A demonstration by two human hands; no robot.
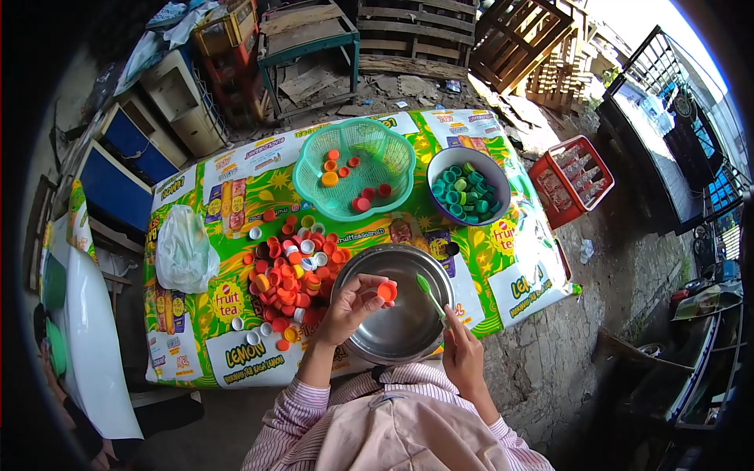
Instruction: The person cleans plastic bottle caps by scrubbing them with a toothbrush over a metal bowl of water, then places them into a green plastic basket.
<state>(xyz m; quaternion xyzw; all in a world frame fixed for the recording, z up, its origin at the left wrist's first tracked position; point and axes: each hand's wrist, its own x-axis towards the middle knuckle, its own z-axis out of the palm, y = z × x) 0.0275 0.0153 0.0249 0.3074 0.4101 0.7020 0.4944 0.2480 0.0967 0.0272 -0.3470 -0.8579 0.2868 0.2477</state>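
Observation:
Over the left part of a steel bowl (400, 334), my left hand (353, 308) pinches a red bottle cap (386, 291) with its inside facing up. My right hand (462, 351) grips a green brush (429, 293) by its handle, the head pointing up above the bowl's right side. A pile of red, orange and white caps (287, 286) lies left of the bowl. Behind it, a green plastic basket (377, 165) holds several red caps and an orange one. Green caps (471, 192) fill a white bowl with a purple rim (505, 183) at the back right.
A patterned cloth (228, 302) covers the table. On its left lies a white plastic bag (185, 250). A black cap (452, 249) is near the steel bowl. A red crate (550, 192) of bottles stands beyond the table's right edge, with wooden pallets (416, 35) behind.

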